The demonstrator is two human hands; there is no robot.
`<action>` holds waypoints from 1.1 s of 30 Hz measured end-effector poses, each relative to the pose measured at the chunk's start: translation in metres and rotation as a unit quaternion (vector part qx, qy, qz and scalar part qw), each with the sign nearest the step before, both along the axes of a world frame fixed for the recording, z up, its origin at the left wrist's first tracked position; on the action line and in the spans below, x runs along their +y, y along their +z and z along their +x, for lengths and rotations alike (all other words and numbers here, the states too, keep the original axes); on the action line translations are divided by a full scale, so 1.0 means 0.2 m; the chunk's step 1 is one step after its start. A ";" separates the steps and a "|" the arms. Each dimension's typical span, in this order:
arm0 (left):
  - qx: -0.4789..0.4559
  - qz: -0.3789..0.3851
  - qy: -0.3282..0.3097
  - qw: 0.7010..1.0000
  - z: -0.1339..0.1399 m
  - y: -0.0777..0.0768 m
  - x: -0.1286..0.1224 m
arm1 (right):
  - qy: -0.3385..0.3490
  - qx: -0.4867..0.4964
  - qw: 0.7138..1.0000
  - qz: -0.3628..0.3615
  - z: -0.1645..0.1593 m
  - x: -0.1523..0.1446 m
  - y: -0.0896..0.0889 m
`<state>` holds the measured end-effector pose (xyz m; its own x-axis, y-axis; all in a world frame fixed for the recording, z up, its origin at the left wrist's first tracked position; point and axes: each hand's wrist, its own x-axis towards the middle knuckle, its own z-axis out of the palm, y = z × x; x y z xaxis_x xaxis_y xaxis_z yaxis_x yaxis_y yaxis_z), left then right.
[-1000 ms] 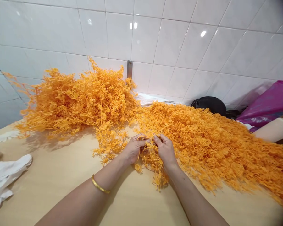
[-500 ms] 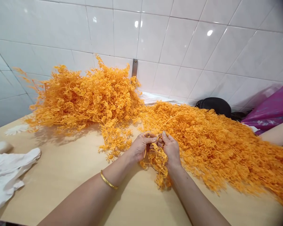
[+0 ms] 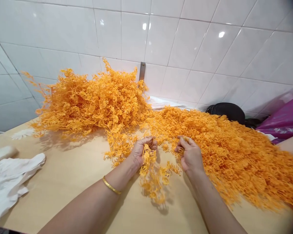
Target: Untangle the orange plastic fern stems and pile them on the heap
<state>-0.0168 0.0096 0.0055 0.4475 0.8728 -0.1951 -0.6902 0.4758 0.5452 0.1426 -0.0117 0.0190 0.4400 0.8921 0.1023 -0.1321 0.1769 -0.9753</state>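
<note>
From my left hand, closed in a pinch, hangs an orange plastic flower sprig with frilly, spidery heads, its lower end over the table. My right hand is a short way to the right, thumb and fingers pressed together at the edge of the right-hand heap. Whether anything sits in that pinch is hidden. A big bushy pile of orange sprigs stands back left, with some trailing down beside my left hand. Another, flatter heap of orange pieces spreads along the right side.
A white cloth lies on the pale wooden table at the left, near a white flower-shaped piece. Behind the right heap are a black case and purple fabric. A tiled wall closes off the back.
My hands have come apart: the right moved right toward the heap, the left slightly left. The sprig that was between both hands now hangs from my left hand alone.
</note>
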 end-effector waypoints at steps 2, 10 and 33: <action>0.014 -0.004 -0.008 1.000 0.01 0.00 0.01 | -0.036 -0.160 0.986 0.018 -0.01 -0.01 -0.02; 0.041 0.022 -0.031 0.998 0.01 -0.02 0.00 | -0.087 -0.399 0.911 0.050 0.02 -0.02 -0.02; 0.055 0.014 -0.057 0.997 0.01 -0.01 0.01 | 0.220 -0.323 0.920 0.023 -0.09 -0.09 0.03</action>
<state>-0.0147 0.0124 0.0036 0.5221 0.8230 -0.2238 -0.5679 0.5312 0.6288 0.1255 -0.0306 0.0252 -0.1292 0.9574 0.2582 0.4035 0.2886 -0.8682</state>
